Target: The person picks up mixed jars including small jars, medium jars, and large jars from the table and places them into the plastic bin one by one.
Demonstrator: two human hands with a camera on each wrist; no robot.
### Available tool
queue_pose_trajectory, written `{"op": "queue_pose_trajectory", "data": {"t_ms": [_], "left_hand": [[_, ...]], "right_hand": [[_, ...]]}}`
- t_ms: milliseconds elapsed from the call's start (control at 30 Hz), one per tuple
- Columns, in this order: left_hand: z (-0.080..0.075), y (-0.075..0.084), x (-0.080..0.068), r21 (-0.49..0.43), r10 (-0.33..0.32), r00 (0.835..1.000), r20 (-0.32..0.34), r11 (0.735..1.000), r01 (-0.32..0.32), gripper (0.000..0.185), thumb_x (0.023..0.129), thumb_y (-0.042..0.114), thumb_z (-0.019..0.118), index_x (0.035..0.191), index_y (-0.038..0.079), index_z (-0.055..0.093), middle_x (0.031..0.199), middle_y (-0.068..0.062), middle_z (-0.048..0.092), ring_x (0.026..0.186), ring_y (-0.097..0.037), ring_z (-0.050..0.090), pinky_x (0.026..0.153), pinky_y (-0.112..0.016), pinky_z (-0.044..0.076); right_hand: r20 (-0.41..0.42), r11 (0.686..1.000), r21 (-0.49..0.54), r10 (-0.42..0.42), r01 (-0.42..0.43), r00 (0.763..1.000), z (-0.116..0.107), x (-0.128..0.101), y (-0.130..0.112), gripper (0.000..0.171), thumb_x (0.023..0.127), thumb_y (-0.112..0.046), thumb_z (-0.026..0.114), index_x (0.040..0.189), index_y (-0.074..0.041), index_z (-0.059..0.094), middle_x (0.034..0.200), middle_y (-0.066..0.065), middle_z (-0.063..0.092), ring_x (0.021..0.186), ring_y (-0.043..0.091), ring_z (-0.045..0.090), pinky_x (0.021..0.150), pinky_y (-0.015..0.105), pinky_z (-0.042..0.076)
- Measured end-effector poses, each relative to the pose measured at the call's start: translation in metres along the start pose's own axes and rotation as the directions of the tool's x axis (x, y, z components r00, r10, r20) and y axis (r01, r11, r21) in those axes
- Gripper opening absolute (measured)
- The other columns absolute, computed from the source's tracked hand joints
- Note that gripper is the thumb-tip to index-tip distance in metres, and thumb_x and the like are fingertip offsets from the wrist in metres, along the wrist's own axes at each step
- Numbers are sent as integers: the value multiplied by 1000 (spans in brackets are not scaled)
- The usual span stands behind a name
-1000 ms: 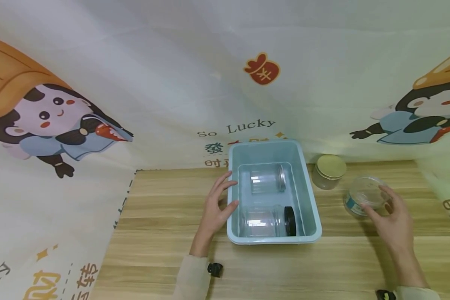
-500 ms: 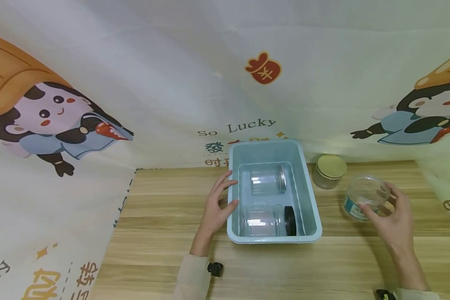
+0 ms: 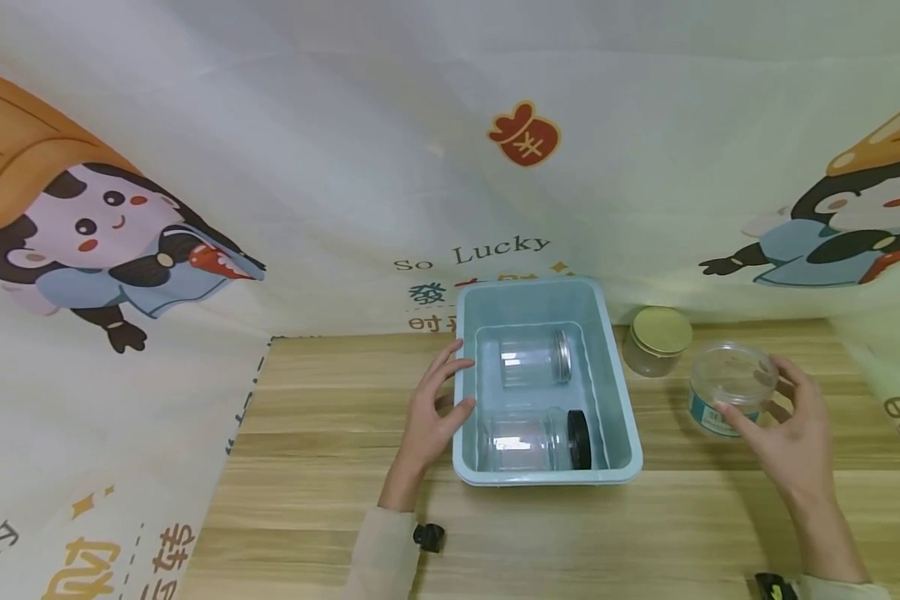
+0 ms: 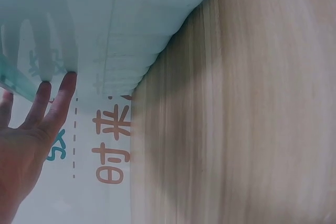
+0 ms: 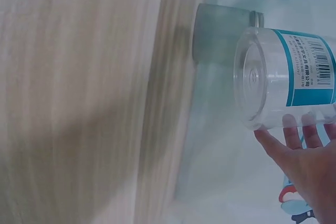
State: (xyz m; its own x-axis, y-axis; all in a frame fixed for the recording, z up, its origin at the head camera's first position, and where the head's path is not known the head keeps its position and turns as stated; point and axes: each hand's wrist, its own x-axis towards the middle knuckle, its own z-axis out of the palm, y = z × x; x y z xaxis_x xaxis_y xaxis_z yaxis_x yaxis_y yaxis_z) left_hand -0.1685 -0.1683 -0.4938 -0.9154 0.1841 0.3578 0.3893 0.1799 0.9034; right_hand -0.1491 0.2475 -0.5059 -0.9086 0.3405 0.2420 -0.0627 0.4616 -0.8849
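Observation:
My right hand [image 3: 791, 433] grips a clear plastic jar [image 3: 727, 383] with a blue-and-white label. In the right wrist view the jar's round base shows above the wood and the label carries a barcode. My left hand [image 3: 426, 417] rests its spread, fairly straight fingers at the left rim of a light blue bin [image 3: 547, 477]; the left wrist view shows fingertips [image 4: 69, 77] against its outer wall. Two clear jars lie on their sides in the bin: one with a silver lid [image 3: 532, 358], and a larger one with a black lid [image 3: 525, 442].
A jar with a gold lid [image 3: 660, 333] stands upright right of the bin, near the backdrop. The wood-grain tabletop [image 3: 322, 450] runs up to a printed cloth backdrop [image 3: 345, 167] behind and at both sides.
The clear jar in my right hand has risen slightly and come more upright, its label now facing me. My left hand and the bin have stayed in place.

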Motion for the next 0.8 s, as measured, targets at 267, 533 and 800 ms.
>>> {"op": "queue_pose_trajectory", "data": {"t_ms": [267,533,800], "left_hand": [[1,-1,0,-19,-4,1000,-16,1000,3,41,88,-4,67,127,-10,56,155,-23,34,136,-43,41,81,-57,54],[1,-1,0,-17,2,1000,-19,1000,-3,42,87,-4,67,128,-10,56,155,-24,33,137,-45,39,81,-55,55],[2,-1,1,-9,14,1000,-24,1000,-14,42,87,-5,67,127,-11,56,154,-26,34,136,-49,38,80,-49,57]], "right_hand": [[1,1000,19,-23,23,1000,-1,0,-4,88,70,9,83,147,-8,44,133,-3,46,115,11,46,89,9,44],[-4,998,-4,-69,69,998,-2,4,-10,87,66,10,84,144,-5,48,126,-14,45,112,5,46,90,9,43],[-4,992,5,-125,125,992,-4,8,-24,87,66,11,83,144,-9,51,122,-20,45,112,4,46,88,8,43]]}}
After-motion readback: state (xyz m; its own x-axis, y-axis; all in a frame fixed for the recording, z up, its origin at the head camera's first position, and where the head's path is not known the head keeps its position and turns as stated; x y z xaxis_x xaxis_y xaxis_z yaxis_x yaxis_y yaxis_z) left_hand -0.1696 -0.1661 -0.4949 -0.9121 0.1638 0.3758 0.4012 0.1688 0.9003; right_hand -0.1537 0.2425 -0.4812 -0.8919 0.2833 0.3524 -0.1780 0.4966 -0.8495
